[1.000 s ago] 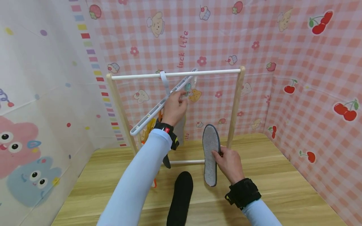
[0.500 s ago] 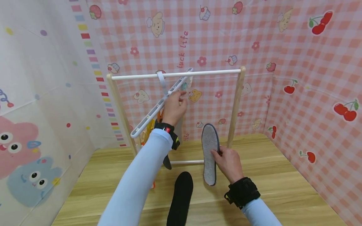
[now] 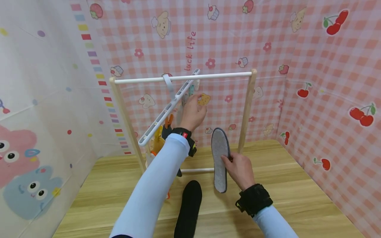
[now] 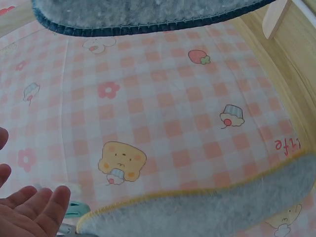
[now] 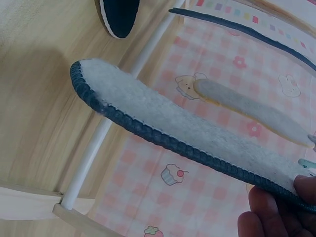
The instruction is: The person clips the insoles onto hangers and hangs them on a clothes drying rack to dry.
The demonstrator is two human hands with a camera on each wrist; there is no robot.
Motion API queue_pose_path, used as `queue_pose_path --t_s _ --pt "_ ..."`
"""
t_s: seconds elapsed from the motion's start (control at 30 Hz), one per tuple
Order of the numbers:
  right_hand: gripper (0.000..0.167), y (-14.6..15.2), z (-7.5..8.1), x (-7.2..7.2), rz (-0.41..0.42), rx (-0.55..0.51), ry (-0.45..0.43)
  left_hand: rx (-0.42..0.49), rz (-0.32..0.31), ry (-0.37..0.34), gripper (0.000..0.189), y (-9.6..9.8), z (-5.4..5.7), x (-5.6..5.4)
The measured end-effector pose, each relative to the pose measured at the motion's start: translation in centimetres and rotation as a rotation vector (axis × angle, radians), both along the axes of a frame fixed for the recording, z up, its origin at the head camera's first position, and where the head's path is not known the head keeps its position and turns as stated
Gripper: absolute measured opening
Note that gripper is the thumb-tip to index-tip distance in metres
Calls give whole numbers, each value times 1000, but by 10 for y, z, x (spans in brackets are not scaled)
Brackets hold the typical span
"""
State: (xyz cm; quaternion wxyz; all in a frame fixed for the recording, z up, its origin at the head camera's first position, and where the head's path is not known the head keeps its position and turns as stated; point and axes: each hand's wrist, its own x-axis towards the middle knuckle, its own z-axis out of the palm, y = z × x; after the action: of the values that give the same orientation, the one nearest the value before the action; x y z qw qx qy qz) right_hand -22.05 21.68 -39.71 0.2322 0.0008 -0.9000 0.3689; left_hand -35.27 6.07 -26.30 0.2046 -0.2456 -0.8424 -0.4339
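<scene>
My right hand (image 3: pixel 240 169) pinches a grey felt insole (image 3: pixel 219 162) with a dark blue stitched edge at its side, holding it upright above the table. My left hand (image 3: pixel 193 114) is raised beside the pale blue clip hanger (image 3: pixel 166 114), near its teal clip (image 3: pixel 191 89). In the left wrist view its fingers (image 4: pixel 57 207) are loosely spread and hold nothing. A second grey insole (image 4: pixel 197 212) with a yellow edge hangs from a clip just beside that hand; in the head view the hand mostly covers it. On the table lies a black insole (image 3: pixel 189 208).
The hanger hooks over the white top bar (image 3: pixel 214 76) of a wooden-legged rack. Its near end carries an orange clip (image 3: pixel 168 121) and yellow items (image 3: pixel 157 142), partly behind the left sleeve (image 3: pixel 151 185). A lower bar (image 3: pixel 197 170) runs near the table (image 3: pixel 276 195). Patterned cloth walls surround it.
My left hand has shifted to the right, away from the hanger bar. The hanger's far end has swung a little left. My right hand still holds the insole, almost unmoved.
</scene>
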Motion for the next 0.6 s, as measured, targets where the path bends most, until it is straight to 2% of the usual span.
queue_pose_path --t_s 0.27,0.47,0.6 --pt "23 -2 3 -5 15 -3 4 15 15 -50 58 3 -2 -4" --pt "23 -3 5 -8 6 11 16 77 -4 -114 65 11 -2 -5" --pt "24 -3 6 -8 2 9 20 89 -12 -116 70 17 -2 -5"
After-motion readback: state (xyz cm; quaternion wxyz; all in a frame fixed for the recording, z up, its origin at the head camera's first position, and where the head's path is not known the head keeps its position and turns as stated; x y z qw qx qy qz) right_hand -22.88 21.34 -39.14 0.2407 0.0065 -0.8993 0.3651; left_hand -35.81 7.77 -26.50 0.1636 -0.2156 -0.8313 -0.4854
